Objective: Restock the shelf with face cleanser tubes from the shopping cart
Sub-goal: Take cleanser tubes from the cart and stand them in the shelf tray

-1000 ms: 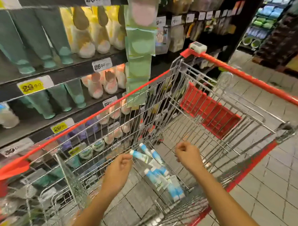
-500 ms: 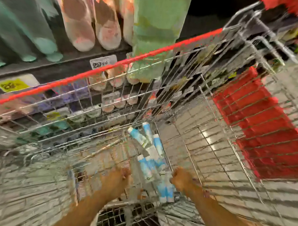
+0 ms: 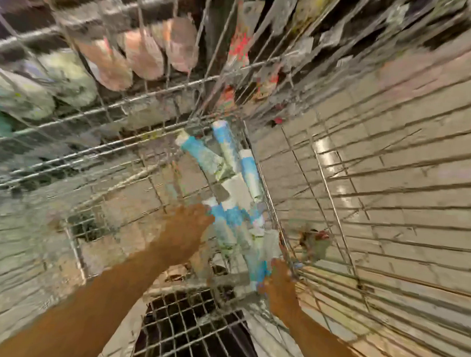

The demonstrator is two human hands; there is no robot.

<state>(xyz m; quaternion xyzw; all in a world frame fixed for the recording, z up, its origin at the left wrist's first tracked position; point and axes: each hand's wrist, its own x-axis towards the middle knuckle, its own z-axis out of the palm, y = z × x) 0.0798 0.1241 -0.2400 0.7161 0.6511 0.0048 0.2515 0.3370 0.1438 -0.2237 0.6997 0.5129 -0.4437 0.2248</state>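
**Shopping cart** point(image 3: 368, 200). Wire basket. It now fills the view. Its red rim and handle, in sight a second ago, are gone, so the head has dropped deep over the basket. The blur is heavy.

**Arms, two.** Both have gone down from above the basket to its floor.

**Left hand** point(image 3: 189, 227). A second ago it was above the heap. Its fingertips now touch the nearest blue-and-white tubes. The blur hides whether the fingers close round one, so the grip cannot be told.

**Right hand** point(image 3: 281, 283). Earlier a loose fist clear of the stock. It now sits at the near end of the heap, against the low end of a tube and just beside the cart's right wire wall. The grip cannot be told either.

**Face cleanser tubes** point(image 3: 229, 162). A loose heap on the cart floor along the right inner wall, lying where they lay before. None is lifted.

Judgement: the pick-up is only beginning, and nothing has reached the shelf.

**Floor** point(image 3: 405, 164). Pale tiles seen through the wire, with one streak of glare.

**Shelf** point(image 3: 106, 17). Beyond the far wire wall, upper left. A dark edge.

**Pink tubes** point(image 3: 142, 55). Below the shelf edge, with pale green packs point(image 3: 66, 76) to their left.

**Dark mesh panel** point(image 3: 190, 324). At the near bottom, between the forearms.
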